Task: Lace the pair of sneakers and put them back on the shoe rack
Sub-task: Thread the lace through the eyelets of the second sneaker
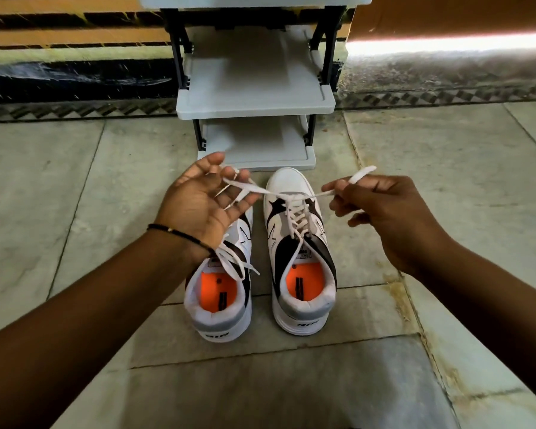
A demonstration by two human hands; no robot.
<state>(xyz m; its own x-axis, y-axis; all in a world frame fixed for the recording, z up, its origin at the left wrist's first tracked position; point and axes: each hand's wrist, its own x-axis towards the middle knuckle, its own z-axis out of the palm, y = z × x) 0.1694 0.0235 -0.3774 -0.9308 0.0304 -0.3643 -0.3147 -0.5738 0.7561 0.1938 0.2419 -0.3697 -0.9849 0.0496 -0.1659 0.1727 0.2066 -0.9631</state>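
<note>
Two white sneakers with black and grey panels and orange insoles stand side by side on the floor, toes toward the rack. The right sneaker [300,258] has its white lace [291,212] threaded through the eyelets, with both ends pulled out sideways. My left hand [198,202] holds one lace end across its fingers, above the left sneaker [220,292]. My right hand [381,209] pinches the other lace end, which sticks up past the fingers. The left sneaker's lace hangs in a loose bow near its tongue; its front is hidden under my left hand.
A grey plastic shoe rack [254,100] with black legs stands just beyond the sneakers, its shelves bare. The floor is pale stone tile [90,181] with dark joints. A patterned border and a dark wall base run behind the rack.
</note>
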